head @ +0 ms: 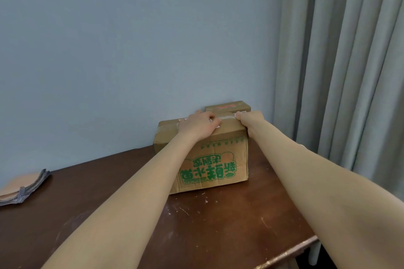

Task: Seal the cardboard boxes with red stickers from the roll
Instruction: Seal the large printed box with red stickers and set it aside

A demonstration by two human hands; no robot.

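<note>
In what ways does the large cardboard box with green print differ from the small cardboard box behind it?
The large brown cardboard box with green print stands nearer and looks bigger; the small plain brown cardboard box sits behind it by the wall. Both hands, left hand and right hand, rest on the large box; nobody touches the small one. The small box shows a red strip on top; none shows on the large box. Both stand on the dark wooden table.

I am viewing two arms entering from the lower edge of the head view. Both forearms are showing bare from elbow to wrist; no sleeve edge is appearing on either. The left hand point(197, 125) is wearing no glove, ring or watch. The right hand point(248, 119) is likewise showing no covering, strap or marking.
</note>
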